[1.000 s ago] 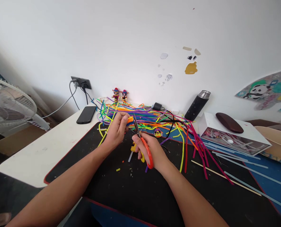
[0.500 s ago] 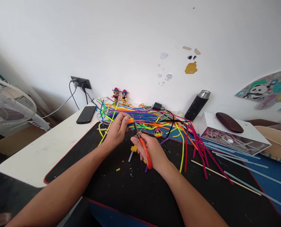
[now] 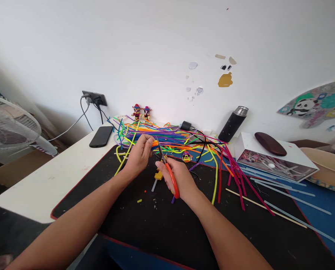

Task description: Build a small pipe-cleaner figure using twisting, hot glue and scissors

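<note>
My left hand (image 3: 141, 152) pinches a small orange piece (image 3: 155, 143), its end poking out past the thumb. What kind of piece it is I cannot make out. In my right hand (image 3: 178, 174) are orange-handled scissors (image 3: 171, 178), their blades pointing up and away, close beside the orange piece. Below the blades a yellow piece with a pale stick (image 3: 154, 185) lies on the black mat (image 3: 122, 217), partly hidden by my right hand. Behind both hands spreads a heap of coloured fuzzy strips (image 3: 167, 137). A small yellow and purple figure head (image 3: 187, 156) rests just right of the scissors.
Two small figures (image 3: 141, 112) stand by the wall. A phone (image 3: 101, 136) lies at the left, near a fan (image 3: 12, 123). To the right are a black flask (image 3: 233, 124), a white box (image 3: 277, 157) with a dark case on top, a wooden stick (image 3: 266, 207) and pale glue sticks (image 3: 291, 197).
The view has shifted slightly. Both hands keep nearly the same pose, with the scissor blades still beside the orange piece.
</note>
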### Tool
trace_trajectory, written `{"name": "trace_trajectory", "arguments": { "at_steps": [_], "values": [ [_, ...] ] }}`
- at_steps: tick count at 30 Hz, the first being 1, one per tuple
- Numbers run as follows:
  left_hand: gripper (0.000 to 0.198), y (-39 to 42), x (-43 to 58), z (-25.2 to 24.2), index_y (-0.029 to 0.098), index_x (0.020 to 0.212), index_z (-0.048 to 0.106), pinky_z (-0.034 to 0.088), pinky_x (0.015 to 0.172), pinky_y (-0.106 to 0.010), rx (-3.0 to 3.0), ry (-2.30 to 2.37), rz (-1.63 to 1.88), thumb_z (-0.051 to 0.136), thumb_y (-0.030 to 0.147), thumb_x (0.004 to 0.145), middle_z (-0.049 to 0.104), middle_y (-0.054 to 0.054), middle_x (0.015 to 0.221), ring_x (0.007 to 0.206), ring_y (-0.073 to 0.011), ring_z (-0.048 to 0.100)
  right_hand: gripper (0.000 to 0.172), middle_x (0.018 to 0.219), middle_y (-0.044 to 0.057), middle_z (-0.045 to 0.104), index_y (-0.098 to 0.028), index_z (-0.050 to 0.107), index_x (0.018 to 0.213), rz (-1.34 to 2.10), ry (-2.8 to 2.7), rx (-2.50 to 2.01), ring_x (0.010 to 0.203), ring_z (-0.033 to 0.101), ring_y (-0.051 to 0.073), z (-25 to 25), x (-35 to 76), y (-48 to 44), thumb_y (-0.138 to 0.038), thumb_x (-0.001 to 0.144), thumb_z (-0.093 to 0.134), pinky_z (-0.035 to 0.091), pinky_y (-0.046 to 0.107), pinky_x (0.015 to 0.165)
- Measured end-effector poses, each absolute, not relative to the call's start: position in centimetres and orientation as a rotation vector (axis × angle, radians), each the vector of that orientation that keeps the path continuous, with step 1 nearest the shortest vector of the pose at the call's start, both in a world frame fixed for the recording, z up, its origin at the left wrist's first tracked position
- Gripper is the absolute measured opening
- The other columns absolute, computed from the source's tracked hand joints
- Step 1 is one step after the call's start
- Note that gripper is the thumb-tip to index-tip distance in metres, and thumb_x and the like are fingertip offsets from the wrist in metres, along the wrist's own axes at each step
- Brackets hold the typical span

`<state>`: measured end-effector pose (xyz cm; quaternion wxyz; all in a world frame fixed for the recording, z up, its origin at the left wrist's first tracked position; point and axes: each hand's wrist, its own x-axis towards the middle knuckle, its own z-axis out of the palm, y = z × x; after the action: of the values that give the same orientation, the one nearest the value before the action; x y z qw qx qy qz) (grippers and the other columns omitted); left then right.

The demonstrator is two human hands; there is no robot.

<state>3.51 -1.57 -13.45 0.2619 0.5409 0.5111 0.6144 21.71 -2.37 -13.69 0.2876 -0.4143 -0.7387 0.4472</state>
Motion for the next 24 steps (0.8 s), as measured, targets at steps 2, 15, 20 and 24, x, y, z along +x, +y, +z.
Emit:
{"name": "trace_trajectory", "arguments": {
  "at_steps": [2,15,20,24],
  "values": [
    [0.029,-1.6,3.6,-13.3,0.023,0.096,0.055,0.033,0.049,-0.024,1.501,1.37,1.61,0.053,0.051,0.104,0.041,0.007,0.065,0.049,-0.0112,0.04,0.053,0.055,-0.002,0.052,-0.025,0.048,0.075,1.13,-1.997,-1.136,0.038,0.048,0.013,-13.6,21.6,-2.4,-0.072,0.098,0.055,0.033,0.026,0.042],
    [0.037,-1.6,3.6,-12.3,0.023,0.094,0.051,0.025,0.044,-0.019,1.149,1.036,1.653,0.062,0.059,0.096,0.034,0.009,0.066,0.048,-0.007,0.031,0.068,0.053,-0.004,0.06,-0.018,0.066,0.093,1.613,-1.661,-1.001,0.042,0.063,0.015,-13.1,21.5,-1.8,-0.086,0.085,0.059,0.046,0.023,0.044],
    [0.038,-1.5,3.6,-12.4,0.023,0.094,0.051,0.024,0.044,-0.021,1.18,1.047,1.657,0.062,0.059,0.096,0.036,0.008,0.067,0.047,-0.0075,0.03,0.09,0.066,0.003,0.07,-0.015,0.067,0.121,1.747,-1.579,-0.833,0.062,0.075,0.022,-12.8,21.6,-1.9,-0.094,0.078,0.056,0.058,0.031,0.061],
    [0.04,-1.5,3.6,-12.3,0.024,0.093,0.05,0.023,0.043,-0.022,1.173,1.065,1.683,0.062,0.061,0.096,0.036,0.008,0.066,0.047,-0.008,0.03,0.092,0.09,0.011,0.077,-0.016,0.064,0.128,1.758,-1.613,-0.693,0.086,0.078,0.025,-12.8,21.8,-1.8,-0.094,0.081,0.052,0.061,0.037,0.083]
  ]
}}
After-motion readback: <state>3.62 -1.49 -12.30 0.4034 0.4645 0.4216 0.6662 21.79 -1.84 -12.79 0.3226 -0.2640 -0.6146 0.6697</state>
